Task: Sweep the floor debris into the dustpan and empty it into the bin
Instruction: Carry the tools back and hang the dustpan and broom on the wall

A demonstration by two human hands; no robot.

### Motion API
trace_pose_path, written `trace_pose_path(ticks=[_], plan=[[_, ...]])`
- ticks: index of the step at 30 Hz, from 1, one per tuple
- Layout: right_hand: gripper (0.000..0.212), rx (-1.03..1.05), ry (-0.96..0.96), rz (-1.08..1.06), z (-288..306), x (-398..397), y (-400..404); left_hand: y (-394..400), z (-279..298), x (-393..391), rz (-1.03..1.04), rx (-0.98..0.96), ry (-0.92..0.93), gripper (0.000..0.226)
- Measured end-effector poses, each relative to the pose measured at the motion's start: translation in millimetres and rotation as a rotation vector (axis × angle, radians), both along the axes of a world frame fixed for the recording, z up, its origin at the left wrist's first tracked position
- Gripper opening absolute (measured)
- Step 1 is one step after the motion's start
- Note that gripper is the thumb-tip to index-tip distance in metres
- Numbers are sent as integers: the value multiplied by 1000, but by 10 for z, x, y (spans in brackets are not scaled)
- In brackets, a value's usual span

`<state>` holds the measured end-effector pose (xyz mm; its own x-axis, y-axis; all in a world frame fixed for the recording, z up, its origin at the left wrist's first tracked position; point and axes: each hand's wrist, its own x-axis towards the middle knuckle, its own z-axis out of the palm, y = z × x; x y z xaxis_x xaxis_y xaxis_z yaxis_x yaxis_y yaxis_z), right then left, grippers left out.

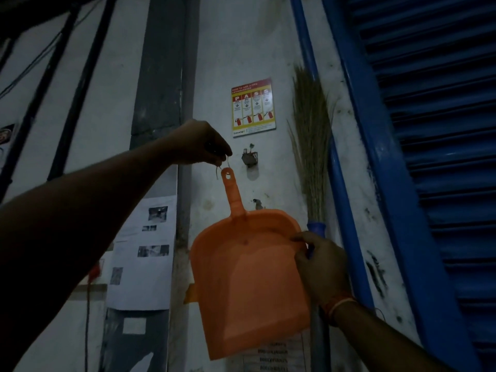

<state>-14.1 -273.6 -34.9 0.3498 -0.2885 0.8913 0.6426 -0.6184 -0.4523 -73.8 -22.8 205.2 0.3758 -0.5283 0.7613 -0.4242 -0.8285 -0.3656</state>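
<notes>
An orange plastic dustpan (pixel 249 285) hangs upright in front of the white wall, handle up. My left hand (pixel 200 143) pinches the thin string loop tied through the hole at the handle's top. My right hand (pixel 320 267) grips the pan's right rim, thumb on the inside. A grass broom (pixel 311 146) stands bristles up against the wall just right of the pan; its blue handle collar shows behind my right hand. No bin or floor debris is in view.
A metal wall hook (pixel 249 158) is fixed just right of my left hand. Above it hangs a fire extinguisher poster (pixel 253 107). Blue rolling shutter (pixel 440 157) and its frame fill the right. Printed papers (pixel 142 253) and dark cables are on the left.
</notes>
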Motion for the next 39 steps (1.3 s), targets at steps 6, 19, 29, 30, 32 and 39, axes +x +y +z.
trace_pose_path(ticks=[6, 19, 29, 30, 32, 39], plan=[[37, 28, 0, -3, 113, 138, 39, 88, 172, 213, -219, -19, 83, 42], [35, 23, -74, -106, 480, 333, 269, -189, 331, 803, -630, -497, 147, 36], [38, 58, -39, -187, 598, 521, 289, -424, 578, 1541, -342, -640, -46, 48], [38, 58, -39, -194, 605, 548, 282, -439, 596, 1583, -349, -663, -41, 50], [38, 57, -33, -202, 618, 591, 266, -485, 610, 1642, -352, -679, -45, 52], [38, 49, -22, -236, 600, 679, 209, -598, 621, 1742, -391, -654, -48, 54]])
